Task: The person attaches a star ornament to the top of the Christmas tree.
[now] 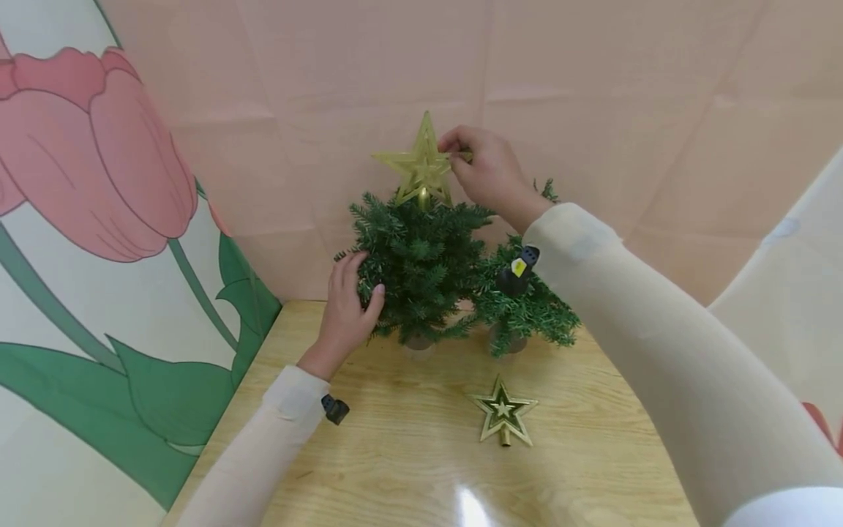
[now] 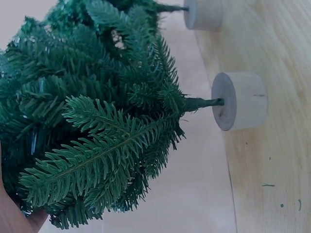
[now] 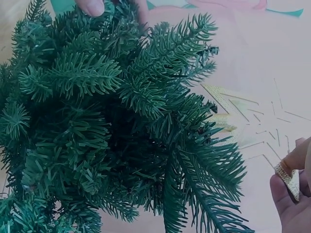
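My right hand (image 1: 492, 167) pinches one arm of a gold star tree topper (image 1: 421, 167) between thumb and fingers. That star stands upright at the top of a small artificial Christmas tree (image 1: 424, 271); foliage partly hides its base in the right wrist view. On the tree's left side, my left hand (image 1: 347, 300) holds the branches, with foliage between thumb and fingers. The tree's round pale base (image 2: 248, 101) rests on the table. Closer to me, a second gold star topper (image 1: 503, 411) lies flat on the table.
Another small green tree (image 1: 533, 315) stands just right of the first, partly behind my right forearm. The wooden table (image 1: 395, 439) meets a pink cloth backdrop (image 1: 316, 88). A panel with a tulip picture (image 1: 99, 161) rises on the left. Tiny green bits lie on the tabletop.
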Demonstrator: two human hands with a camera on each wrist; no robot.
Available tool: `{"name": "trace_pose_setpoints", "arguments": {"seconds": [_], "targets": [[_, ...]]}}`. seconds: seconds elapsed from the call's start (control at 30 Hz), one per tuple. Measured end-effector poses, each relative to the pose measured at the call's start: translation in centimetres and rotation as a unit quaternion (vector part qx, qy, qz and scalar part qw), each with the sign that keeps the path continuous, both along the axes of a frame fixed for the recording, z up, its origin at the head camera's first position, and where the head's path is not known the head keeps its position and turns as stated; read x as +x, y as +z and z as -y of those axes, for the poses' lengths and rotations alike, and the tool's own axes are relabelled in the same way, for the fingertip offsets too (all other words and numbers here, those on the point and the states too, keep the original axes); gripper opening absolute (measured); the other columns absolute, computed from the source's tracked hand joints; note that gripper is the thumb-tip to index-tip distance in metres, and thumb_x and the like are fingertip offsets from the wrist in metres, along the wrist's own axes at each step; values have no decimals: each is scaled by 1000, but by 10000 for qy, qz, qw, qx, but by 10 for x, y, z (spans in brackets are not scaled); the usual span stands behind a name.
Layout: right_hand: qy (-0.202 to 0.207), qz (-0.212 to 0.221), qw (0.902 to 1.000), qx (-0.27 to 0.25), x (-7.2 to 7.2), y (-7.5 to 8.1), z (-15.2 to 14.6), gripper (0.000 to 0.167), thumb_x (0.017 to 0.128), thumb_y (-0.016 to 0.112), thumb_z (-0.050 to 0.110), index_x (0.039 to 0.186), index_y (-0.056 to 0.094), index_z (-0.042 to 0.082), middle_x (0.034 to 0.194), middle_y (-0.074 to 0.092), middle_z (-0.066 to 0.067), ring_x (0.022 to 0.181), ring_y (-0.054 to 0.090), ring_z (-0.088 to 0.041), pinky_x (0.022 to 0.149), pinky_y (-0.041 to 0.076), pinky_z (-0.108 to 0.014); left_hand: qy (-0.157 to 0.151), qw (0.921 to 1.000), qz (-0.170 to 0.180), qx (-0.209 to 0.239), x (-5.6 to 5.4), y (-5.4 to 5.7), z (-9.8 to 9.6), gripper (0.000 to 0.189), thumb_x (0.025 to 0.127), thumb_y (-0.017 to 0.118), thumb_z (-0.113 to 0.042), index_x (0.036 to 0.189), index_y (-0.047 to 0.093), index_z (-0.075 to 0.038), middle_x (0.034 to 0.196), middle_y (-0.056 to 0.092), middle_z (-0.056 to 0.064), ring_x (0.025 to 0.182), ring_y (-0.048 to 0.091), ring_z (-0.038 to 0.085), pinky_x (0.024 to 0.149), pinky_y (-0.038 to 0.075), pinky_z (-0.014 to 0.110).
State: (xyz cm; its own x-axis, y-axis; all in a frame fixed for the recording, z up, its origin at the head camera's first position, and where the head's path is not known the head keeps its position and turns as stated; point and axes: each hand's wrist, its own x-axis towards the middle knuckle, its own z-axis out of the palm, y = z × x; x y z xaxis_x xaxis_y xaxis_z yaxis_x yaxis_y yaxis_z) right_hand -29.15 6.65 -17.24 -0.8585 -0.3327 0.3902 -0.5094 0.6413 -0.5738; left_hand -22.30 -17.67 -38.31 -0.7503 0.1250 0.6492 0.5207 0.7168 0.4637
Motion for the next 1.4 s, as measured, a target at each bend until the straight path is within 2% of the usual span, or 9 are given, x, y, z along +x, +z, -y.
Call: {"name": "trace_pose_setpoints", "arguments": {"seconds": [0.2,0.4,0.53,1.07,1.23,1.4], "targets": [[61,-103,9999,104,0,-1,1,30,101,43,7,124,61,11,118,60,-3,113,56,-15,82,47,-28,7,10000,57,-4,1,0,0,59,102,45,-37,152,26,-12,152,23,15,140,24,29,108,29,53],[185,-452,9981,380,1,1,3,30,102,41,7,123,62,8,122,60,-6,115,56,-18,93,46,-31,-6,10000,33,19,0,-1,-1,59,102,46,-37,152,27,-12,152,24,15,139,24,29,108,29,53],[196,-575,9968,512,2,3,5,30,102,40,9,122,63,8,123,60,-7,115,56,-19,93,46,-35,-7,10000,30,20,-1,0,-2,60,102,46,-38,152,27,-12,152,23,15,139,24,28,107,29,52],[179,-405,9972,597,5,6,11,31,101,39,6,119,64,9,121,61,-7,111,56,-19,90,46,-35,-6,10000,52,-3,0,0,0,60,101,47,-36,151,28,-7,152,23,14,139,25,29,107,30,52],[178,-375,9976,559,6,6,12,30,102,40,7,120,63,9,122,61,-6,111,57,-19,88,46,-34,16,10000,53,-34,-1,1,1,61,101,47,-38,152,27,-10,153,23,14,139,24,29,107,30,53],[92,-388,9979,505,3,3,12,30,102,41,9,124,61,8,125,58,-7,117,54,-20,95,45,-33,87,9998,62,-181,-3,4,0,62,102,44,-43,154,23,-16,153,22,13,140,24,29,107,30,52]]}}
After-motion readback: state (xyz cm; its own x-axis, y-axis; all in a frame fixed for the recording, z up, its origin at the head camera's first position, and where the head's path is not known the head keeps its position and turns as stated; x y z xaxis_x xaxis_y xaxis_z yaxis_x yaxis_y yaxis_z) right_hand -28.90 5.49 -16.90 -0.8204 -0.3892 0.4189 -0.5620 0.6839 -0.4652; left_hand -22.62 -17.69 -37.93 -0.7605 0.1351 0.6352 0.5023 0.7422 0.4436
